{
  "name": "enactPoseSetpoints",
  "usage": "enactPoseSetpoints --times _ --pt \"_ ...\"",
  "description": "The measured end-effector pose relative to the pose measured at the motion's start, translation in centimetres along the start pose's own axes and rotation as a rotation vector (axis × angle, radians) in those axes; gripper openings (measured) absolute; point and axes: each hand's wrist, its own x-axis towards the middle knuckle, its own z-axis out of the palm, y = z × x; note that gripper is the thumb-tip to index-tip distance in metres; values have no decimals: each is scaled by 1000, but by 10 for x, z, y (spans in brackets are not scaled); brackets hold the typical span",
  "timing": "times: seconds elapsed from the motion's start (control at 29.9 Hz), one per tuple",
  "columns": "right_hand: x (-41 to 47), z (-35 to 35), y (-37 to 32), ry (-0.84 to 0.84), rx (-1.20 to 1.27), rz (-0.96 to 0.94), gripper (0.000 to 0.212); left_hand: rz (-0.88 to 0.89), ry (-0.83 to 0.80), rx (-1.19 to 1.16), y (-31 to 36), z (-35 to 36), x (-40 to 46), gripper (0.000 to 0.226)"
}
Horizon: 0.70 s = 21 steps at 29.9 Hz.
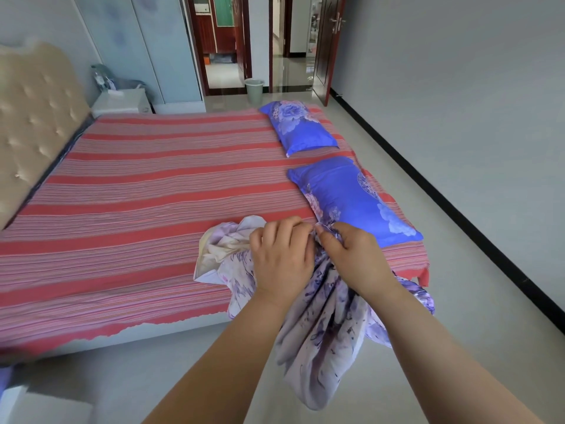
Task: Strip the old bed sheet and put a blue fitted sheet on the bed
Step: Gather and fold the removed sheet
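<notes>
A red striped sheet [137, 194] covers the bed. At the near edge of the bed lies a bunched pale lilac sheet with purple floral print [324, 325], part on the bed and part hanging toward the floor. My left hand [279, 255] and my right hand [351, 255] both grip the gathered top of this bundle, fingers curled into the cloth, close together. Two blue floral pillows [301, 127] [354, 197] lie along the right side of the bed.
A padded beige headboard [33, 123] stands at the left. A white nightstand [122, 101] sits in the far corner beside it. A pale green bin [254, 88] stands by the open doorway [223, 41]. Grey floor runs along the bed's near and right sides.
</notes>
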Motion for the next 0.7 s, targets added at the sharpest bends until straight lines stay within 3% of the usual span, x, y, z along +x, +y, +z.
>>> enactPoseSetpoints --times 0.23,0.47,0.57,0.7 --pt "-1 3 -3 11 -8 -17 50 -110 -262 123 -3 -7 1 26" --pt "-1 1 -2 13 -50 -41 50 -468 -479 70 -48 -5 -5 18" --pt "5 -9 3 75 -22 0 50 -645 -515 129 -94 -7 -11 30" --pt "12 -17 7 129 0 5 50 -735 -532 48 -122 -3 -24 25"
